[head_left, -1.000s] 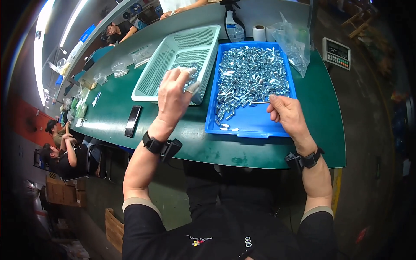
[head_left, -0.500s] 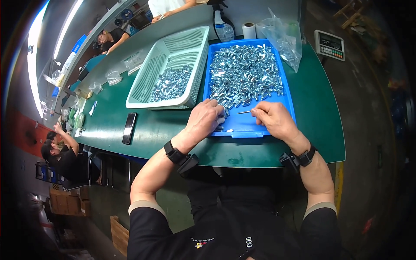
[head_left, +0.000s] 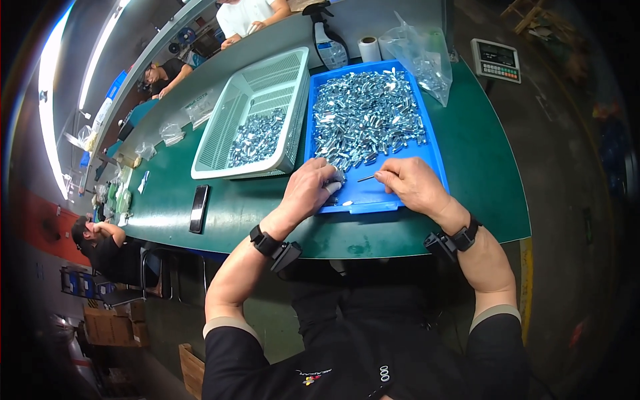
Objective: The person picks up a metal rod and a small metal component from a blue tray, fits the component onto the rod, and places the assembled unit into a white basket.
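Note:
A blue tray [head_left: 393,199] lies in front of me, its far part heaped with small shiny metal pieces [head_left: 367,117]. My right hand [head_left: 417,188] is over the tray's near right part, thumb and forefinger pinching a thin metal rod [head_left: 367,178] that points left. At the near left corner of the tray, my left hand [head_left: 309,190] has its fingers curled in against the edge of the heap. A white wrap covers one of its fingers. What those fingers grip is mostly hidden. One small light piece [head_left: 347,203] lies near them on the tray floor.
Left of the tray stands a pale green perforated basket [head_left: 200,172] with more metal pieces. A phone [head_left: 199,209] lies on the green table [head_left: 267,200]. Behind are a spray bottle [head_left: 327,43], a white roll [head_left: 368,49] and a clear bag [head_left: 427,67]. A scale [head_left: 495,60] stands right.
The whole view has shifted slightly, moving the tray a little left in the picture. Both hands keep nearly the same pose and place over the tray. A seated person at far left has lowered an arm.

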`<state>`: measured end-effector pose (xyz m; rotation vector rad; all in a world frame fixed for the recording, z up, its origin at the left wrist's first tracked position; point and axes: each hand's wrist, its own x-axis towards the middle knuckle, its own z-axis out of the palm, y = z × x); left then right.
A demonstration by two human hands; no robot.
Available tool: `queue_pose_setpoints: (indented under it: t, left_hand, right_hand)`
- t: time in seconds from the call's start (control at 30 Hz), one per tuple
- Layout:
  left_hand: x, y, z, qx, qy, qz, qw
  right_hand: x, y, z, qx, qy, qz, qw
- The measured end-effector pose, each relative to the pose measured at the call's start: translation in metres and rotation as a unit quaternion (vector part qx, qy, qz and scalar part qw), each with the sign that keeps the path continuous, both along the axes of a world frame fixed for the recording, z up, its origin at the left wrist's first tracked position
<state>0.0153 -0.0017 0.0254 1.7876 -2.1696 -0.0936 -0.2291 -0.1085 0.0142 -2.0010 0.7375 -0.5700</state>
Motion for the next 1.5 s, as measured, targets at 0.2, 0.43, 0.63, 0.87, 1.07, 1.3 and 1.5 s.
queue_pose_setpoints:
  t: [0.2, 0.43, 0.63, 0.87, 1.07, 1.3, 1.5]
  left_hand:
    - [-0.017, 0.001, -0.007, -0.029, 0.164, -0.002, 0.986]
    - [-0.027, -0.003, -0.010, -0.052, 0.248, 0.016, 0.967]
    - [-0.039, -0.007, -0.006, -0.090, 0.232, -0.033, 0.968]
    - [-0.046, -0.009, -0.005, -0.095, 0.227, -0.043, 0.968]
    - [-0.053, -0.011, 0.000, -0.116, 0.216, -0.068, 0.967]
    - [-0.041, 0.000, 0.015, -0.148, 0.129, -0.055, 0.979]
    - [0.031, 0.005, 0.063, -0.268, -0.048, 0.097, 0.957]
  right_hand:
    - [-0.001, 0.000, -0.001, -0.007, -0.024, 0.006, 1.000]
    - [-0.002, -0.003, 0.000, 0.029, -0.085, -0.004, 0.996]
    - [-0.002, -0.001, -0.002, 0.073, -0.089, 0.011, 0.993]
    - [-0.005, -0.003, 0.004, 0.080, -0.075, 0.005, 0.994]
    - [-0.004, -0.003, 0.001, 0.102, -0.045, 0.025, 0.993]
    - [-0.002, -0.003, -0.003, 0.082, -0.123, 0.014, 0.989]
    - [-0.006, -0.009, 0.008, 0.108, -0.194, -0.059, 0.973]
